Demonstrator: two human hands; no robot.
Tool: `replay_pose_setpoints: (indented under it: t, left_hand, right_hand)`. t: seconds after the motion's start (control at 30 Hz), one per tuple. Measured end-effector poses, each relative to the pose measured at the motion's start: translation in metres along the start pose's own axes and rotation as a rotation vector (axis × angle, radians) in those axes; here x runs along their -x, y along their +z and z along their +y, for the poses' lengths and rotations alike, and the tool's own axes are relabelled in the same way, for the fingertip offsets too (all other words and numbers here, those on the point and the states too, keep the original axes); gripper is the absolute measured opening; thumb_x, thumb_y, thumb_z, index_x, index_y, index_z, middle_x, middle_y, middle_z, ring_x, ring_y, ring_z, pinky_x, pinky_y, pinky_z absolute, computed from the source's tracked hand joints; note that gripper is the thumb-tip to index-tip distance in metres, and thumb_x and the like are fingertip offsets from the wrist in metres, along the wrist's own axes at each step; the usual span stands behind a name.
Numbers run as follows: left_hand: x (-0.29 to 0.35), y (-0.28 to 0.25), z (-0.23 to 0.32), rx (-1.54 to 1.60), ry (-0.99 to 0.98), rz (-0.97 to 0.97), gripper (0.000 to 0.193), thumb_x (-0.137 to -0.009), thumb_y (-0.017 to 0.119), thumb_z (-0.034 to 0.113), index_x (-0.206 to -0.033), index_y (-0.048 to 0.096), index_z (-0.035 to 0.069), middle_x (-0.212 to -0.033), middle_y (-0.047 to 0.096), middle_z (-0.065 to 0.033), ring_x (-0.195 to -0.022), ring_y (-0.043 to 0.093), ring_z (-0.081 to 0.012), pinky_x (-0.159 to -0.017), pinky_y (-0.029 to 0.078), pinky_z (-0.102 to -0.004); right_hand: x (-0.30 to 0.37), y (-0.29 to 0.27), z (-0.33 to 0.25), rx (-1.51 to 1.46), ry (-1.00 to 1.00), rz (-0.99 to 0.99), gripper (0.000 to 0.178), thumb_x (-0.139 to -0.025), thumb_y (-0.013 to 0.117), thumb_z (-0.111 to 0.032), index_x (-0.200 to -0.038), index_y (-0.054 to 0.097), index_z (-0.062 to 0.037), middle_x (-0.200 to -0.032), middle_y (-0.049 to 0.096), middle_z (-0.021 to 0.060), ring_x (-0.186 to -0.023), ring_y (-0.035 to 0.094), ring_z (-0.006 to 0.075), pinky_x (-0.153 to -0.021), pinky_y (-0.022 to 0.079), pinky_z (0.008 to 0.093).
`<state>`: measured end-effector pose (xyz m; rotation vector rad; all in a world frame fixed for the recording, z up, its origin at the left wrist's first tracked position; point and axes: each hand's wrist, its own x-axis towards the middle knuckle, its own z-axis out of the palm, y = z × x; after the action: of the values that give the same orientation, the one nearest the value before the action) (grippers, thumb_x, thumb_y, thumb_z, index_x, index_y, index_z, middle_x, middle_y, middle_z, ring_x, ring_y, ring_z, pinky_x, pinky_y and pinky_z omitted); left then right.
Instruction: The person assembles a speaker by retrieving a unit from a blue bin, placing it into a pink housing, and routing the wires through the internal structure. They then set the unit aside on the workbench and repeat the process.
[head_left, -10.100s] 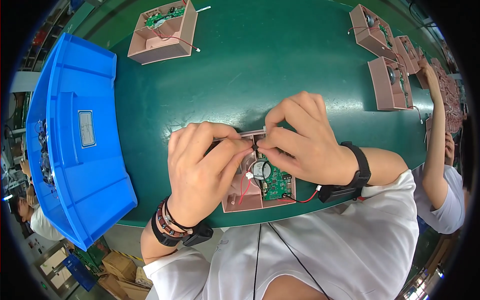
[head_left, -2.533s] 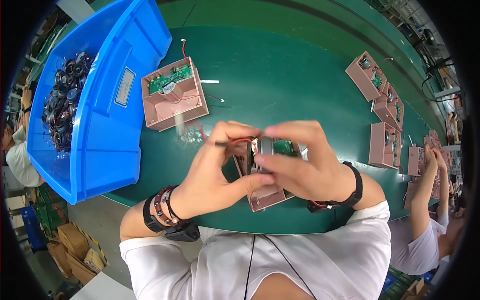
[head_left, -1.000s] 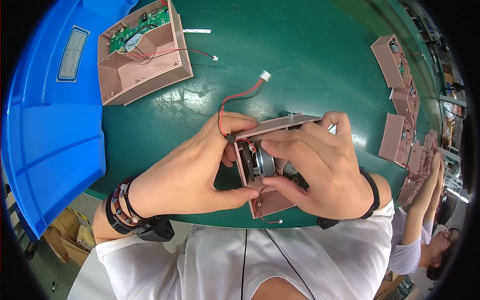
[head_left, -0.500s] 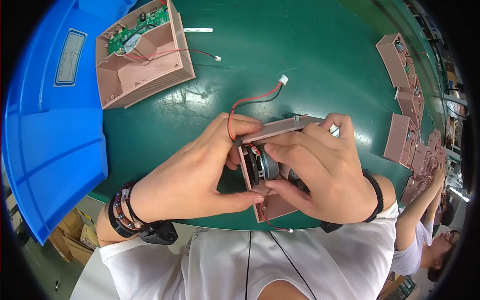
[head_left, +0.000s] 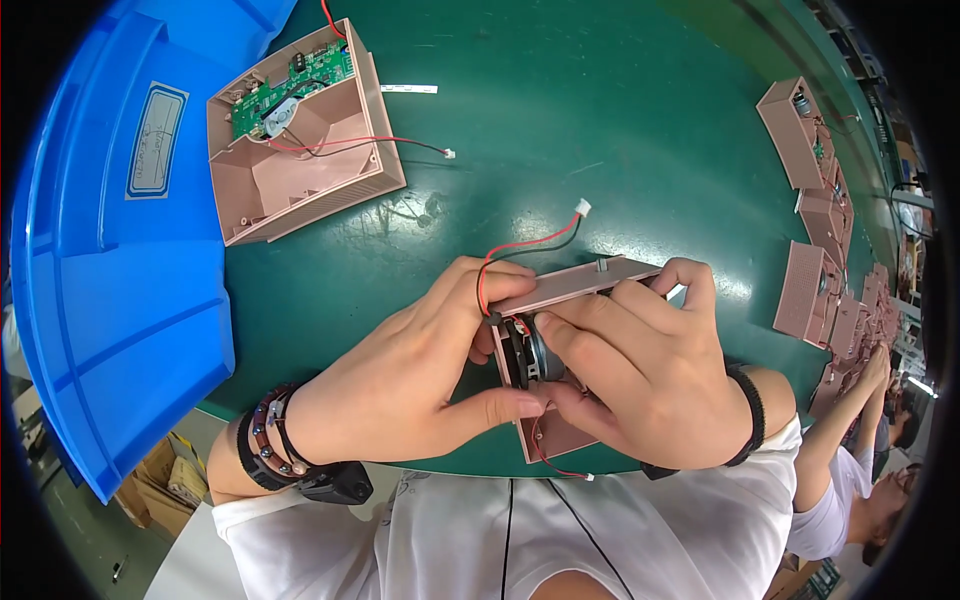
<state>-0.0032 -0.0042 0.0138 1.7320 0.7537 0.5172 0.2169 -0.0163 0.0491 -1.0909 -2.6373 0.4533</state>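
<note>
Close in front of me, a pink plastic casing stands tilted between my hands. My left hand grips its left edge, fingers behind and thumb at the near side. Inside is a round speaker with a dark rim and silver back. My right hand is bent over the casing, with fingertips and thumb pressed around the speaker; its far parts are covered by these fingers. A red and black wire pair rises from the casing's left corner to a white connector. A second thin wire hangs near my lap.
A blue bin takes up the left side. Beside it, an open pink box holds a green circuit board and trailing wires. More pink casings line the right of the green table, where another person's arm reaches in.
The whole view has shifted, so the table things sit slightly lower and further right. My right thumb has come closer to my left thumb; both hands keep their hold.
</note>
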Motion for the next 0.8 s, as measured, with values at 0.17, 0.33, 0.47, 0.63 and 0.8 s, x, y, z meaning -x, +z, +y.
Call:
replay_pose_setpoints:
  t: [0.17, 0.33, 0.47, 0.63, 0.8]
  left_hand:
    - [-0.004, 0.002, 0.000, 0.089, -0.096, 0.066, 0.052, -0.082, 0.072, 0.011, -0.122, 0.044, -0.004, -0.111, 0.050, -0.0142, -0.073, 0.059, -0.0177, -0.068, 0.052, -0.0294]
    - [-0.014, -0.007, 0.002, 0.219, -0.201, -0.039, 0.047, -0.084, 0.070, 0.010, -0.123, 0.045, 0.000, -0.122, 0.050, -0.0118, -0.092, 0.057, -0.0152, -0.070, 0.051, -0.0262]
    - [-0.011, -0.002, -0.001, 0.204, -0.200, 0.014, 0.049, -0.081, 0.072, 0.011, -0.122, 0.047, 0.002, -0.113, 0.055, -0.0082, -0.077, 0.053, -0.0127, -0.063, 0.046, -0.0255]
    - [-0.011, -0.004, 0.006, -0.060, -0.165, 0.063, 0.054, -0.077, 0.076, 0.014, -0.122, 0.048, 0.003, -0.101, 0.060, -0.0042, -0.064, 0.050, -0.0113, -0.059, 0.043, -0.0259]
    - [-0.007, 0.002, 0.010, -0.066, -0.021, 0.222, 0.053, -0.079, 0.075, 0.014, -0.123, 0.048, 0.003, -0.095, 0.062, -0.0026, -0.067, 0.050, -0.0114, -0.060, 0.042, -0.0265]
  right_hand:
    - [0.000, 0.005, 0.000, 0.043, -0.009, 0.068, 0.040, -0.061, 0.078, -0.021, -0.095, 0.064, -0.0052, -0.098, 0.066, 0.0018, -0.075, 0.056, 0.0165, -0.073, 0.032, 0.0392]
    - [0.001, 0.001, 0.002, -0.012, -0.027, 0.065, 0.039, -0.062, 0.077, -0.020, -0.096, 0.064, -0.0056, -0.097, 0.066, 0.0024, -0.075, 0.056, 0.0171, -0.072, 0.033, 0.0378]
    - [-0.008, -0.027, 0.009, 0.053, -0.129, 0.255, 0.034, -0.065, 0.076, -0.018, -0.095, 0.063, -0.0070, -0.094, 0.065, 0.0021, -0.075, 0.056, 0.0185, -0.073, 0.037, 0.0371]
    - [-0.035, -0.037, 0.017, 0.179, -0.168, 0.367, 0.026, -0.068, 0.073, -0.014, -0.092, 0.062, -0.0096, -0.086, 0.060, 0.0004, -0.074, 0.055, 0.0197, -0.075, 0.040, 0.0368]
    - [-0.043, -0.027, 0.029, 0.335, -0.281, 0.413, 0.021, -0.068, 0.071, -0.011, -0.086, 0.060, -0.0110, -0.081, 0.055, 0.0003, -0.073, 0.054, 0.0191, -0.074, 0.040, 0.0356]
